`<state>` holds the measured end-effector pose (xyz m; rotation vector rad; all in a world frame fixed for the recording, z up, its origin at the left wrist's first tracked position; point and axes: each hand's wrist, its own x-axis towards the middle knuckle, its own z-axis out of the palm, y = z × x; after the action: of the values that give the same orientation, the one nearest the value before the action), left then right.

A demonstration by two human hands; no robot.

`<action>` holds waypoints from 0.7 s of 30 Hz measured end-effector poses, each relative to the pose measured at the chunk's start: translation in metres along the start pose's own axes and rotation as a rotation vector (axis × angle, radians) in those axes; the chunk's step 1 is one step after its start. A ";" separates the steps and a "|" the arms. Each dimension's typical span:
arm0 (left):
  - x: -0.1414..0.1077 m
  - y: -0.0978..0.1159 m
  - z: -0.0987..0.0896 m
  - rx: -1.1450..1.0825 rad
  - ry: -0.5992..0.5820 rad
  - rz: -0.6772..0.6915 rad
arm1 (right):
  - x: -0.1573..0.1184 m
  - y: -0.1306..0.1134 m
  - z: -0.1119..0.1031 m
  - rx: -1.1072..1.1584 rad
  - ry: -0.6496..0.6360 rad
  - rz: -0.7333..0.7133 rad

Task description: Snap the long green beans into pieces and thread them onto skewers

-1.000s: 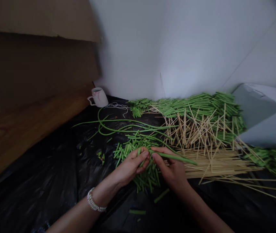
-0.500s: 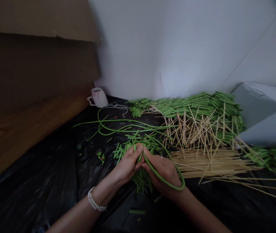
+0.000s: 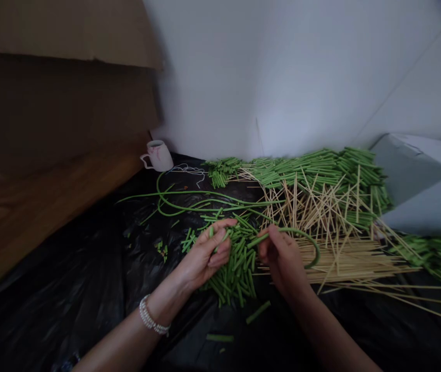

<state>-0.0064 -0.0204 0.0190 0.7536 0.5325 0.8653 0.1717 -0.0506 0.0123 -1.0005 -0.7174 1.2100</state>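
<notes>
My left hand, with a beaded bracelet at the wrist, is closed round short pieces of green stem. To its right, my right hand pinches a long green stem near its cut end; the stem curves over the fingers and bends down on the right. The hands are apart. Between and below them lies a pile of short green pieces. More long stems lie looped behind my left hand.
Thin wooden sticks lie to the right, with a heap of cut green stems behind. A white mug and string are at the back left. Black plastic sheet covers the floor; a grey-white box stands at right.
My hands have moved apart, my right hand going right with the long stem. Short stem pieces now show in my left hand, separate from it. The pile between the hands is uncovered.
</notes>
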 end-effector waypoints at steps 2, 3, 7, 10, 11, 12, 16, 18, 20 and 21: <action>0.000 0.003 -0.002 0.009 -0.034 -0.015 | 0.005 -0.003 -0.004 0.069 0.089 -0.011; -0.001 0.003 -0.002 0.032 -0.065 -0.038 | 0.007 -0.005 -0.005 0.082 0.107 -0.020; -0.004 -0.001 0.003 0.167 -0.154 -0.151 | 0.006 -0.005 -0.005 -0.021 0.001 -0.017; -0.004 -0.005 0.005 0.174 -0.142 -0.183 | 0.001 0.000 -0.002 -0.110 -0.112 -0.002; -0.003 -0.005 0.004 0.147 -0.141 -0.187 | 0.000 0.001 -0.001 -0.124 -0.130 -0.003; -0.002 -0.005 0.004 0.113 -0.142 -0.189 | -0.001 0.002 -0.001 -0.130 -0.138 -0.008; -0.001 -0.001 0.002 0.088 -0.104 -0.185 | -0.003 0.000 -0.002 -0.124 -0.172 -0.017; -0.002 -0.001 0.004 0.140 -0.056 -0.185 | -0.005 -0.003 -0.001 -0.149 -0.204 -0.022; -0.004 -0.002 0.006 0.198 -0.053 -0.196 | -0.008 -0.004 0.001 -0.212 -0.244 -0.027; -0.004 -0.003 0.007 0.223 -0.067 -0.205 | -0.009 -0.005 0.003 -0.245 -0.263 -0.029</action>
<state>-0.0022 -0.0279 0.0219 0.9106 0.6412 0.5944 0.1693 -0.0589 0.0185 -1.0362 -1.1044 1.2625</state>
